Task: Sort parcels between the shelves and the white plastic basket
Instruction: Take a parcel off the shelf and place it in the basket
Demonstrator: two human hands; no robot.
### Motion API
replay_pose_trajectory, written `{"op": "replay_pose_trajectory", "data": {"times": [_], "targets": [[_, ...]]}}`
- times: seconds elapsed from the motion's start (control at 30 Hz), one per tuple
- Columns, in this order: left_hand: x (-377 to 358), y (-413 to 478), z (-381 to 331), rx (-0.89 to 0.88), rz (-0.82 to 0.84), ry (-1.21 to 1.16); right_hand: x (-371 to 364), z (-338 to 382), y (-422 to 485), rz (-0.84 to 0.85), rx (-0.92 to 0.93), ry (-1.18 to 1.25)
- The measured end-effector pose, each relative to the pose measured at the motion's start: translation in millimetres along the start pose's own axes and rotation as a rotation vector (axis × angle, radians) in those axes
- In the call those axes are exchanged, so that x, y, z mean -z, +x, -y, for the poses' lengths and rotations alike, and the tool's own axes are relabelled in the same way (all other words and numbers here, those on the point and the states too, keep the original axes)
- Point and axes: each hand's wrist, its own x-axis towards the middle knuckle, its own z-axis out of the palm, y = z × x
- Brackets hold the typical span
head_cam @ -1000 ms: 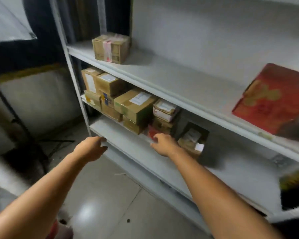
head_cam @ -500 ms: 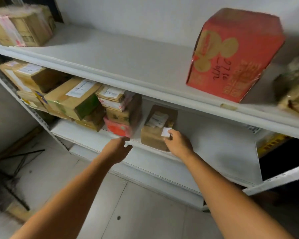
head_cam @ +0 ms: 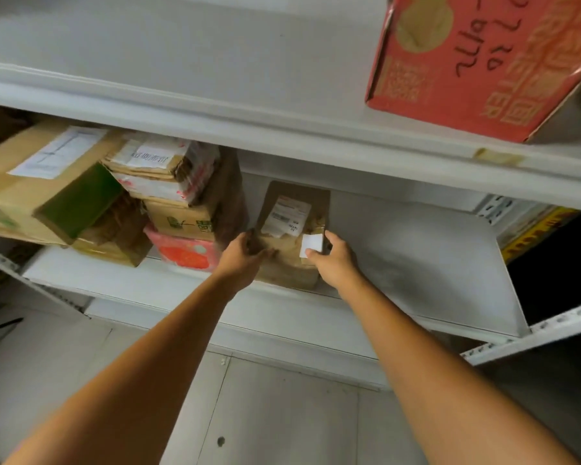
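Where the brown parcel [head_cam: 287, 265] is sitting: at the front edge of the lower shelf [head_cam: 416, 263], just to the right of the stacked parcels [head_cam: 175, 203].
Left hand [head_cam: 244, 255]: fingers are curling round the parcel's upper left corner, gripping it.
Right hand [head_cam: 332, 260]: is gripping the parcel's right side, thumb lying beside a white sticker [head_cam: 311, 245], fingers wrapping behind.
Upper shelf [head_cam: 282, 135]: is carrying a red carton [head_cam: 477, 62] at the right.

Two bare forearms, smooth and lean, with a bare left hand [head_cam: 240, 256] and a bare right hand [head_cam: 336, 263]
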Motion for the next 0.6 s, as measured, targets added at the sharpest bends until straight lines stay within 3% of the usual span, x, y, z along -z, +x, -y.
{"op": "replay_pose_trajectory", "data": {"times": [0.17, 0.33, 0.6], "targets": [[3.7, -14.9, -5.8, -0.043, -0.022, -0.120, 4.1, 3.5, -24.1, -0.037, 0.003, 0.132], [13.1, -47.5, -25.8, -0.085, 0.147, -0.225, 23.9, 8.6, -65.7, -0.036, 0.046, 0.172], [11.2, -92.5, -57.3, -0.087, 0.073, -0.235, 56.1, 13.3, -108.3, -0.073, 0.085, 0.256]]}}
